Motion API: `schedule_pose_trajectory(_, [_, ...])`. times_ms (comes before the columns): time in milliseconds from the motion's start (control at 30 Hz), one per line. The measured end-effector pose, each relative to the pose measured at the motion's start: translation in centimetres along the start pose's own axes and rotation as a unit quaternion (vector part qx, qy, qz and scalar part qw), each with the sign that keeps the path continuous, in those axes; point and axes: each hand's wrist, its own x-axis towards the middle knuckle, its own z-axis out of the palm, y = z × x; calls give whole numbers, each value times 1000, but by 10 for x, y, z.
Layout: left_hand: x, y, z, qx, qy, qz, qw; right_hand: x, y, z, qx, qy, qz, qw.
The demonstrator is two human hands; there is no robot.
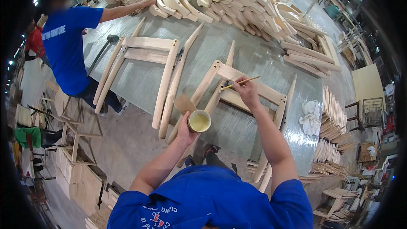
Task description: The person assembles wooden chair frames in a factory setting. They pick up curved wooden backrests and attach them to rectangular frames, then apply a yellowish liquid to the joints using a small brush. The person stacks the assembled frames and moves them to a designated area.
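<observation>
My left hand (185, 129) is wrapped round a cup (199, 121) of pale yellow liquid. A flat brown piece (183, 104) sticks out beside the cup; whether my hand holds it too, I cannot tell. My right hand (247, 93) pinches a thin wooden stick (251, 79), perhaps a slim brush. Its lower end meets a chair leg (215, 97) near small dark holes. That leg lies beside a pale wooden chair frame (271, 94) on the table in front of me, partly hidden by my right arm.
A second chair frame (146, 43) and a mallet (112, 39) lie to the left on the grey table (203, 65). Curved wooden parts (237, 6) are heaped at the back. A white cloth (310, 118) sits at the right edge. A co-worker in blue (68, 46) reaches across at left.
</observation>
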Motion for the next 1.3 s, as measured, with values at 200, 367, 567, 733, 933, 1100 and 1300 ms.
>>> schedule_pose_trajectory(200, [-1, -7, -4, -37, 8, 8, 999, 5, -4, 2, -35, -6, -28, 999])
schedule_pose_trajectory(367, [1, -8, -8, -50, -7, 12, 999, 10, -5, 0, -65, 5, -15, 998])
schedule_pose_trajectory(567, [2, -9, -11, -49, -23, 8, 998, 15, -4, 4, -95, -1, -17, 995])
schedule_pose_trajectory(733, [1, -8, -12, -36, -1, 12, 999, 15, -12, 12, -146, -15, -61, 987])
schedule_pose_trajectory(933, [-1, -7, -10, -31, 8, 17, 999, 9, -20, 13, -165, -14, -122, 979])
schedule_pose_trajectory(1100, [0, -7, -11, -36, -11, 0, 999, 11, -10, 12, -125, -10, -53, 991])
schedule_pose_trajectory(1300, [-3, -7, -10, -22, -13, 10, 1000, 20, -8, 9, -105, 22, -46, 993])
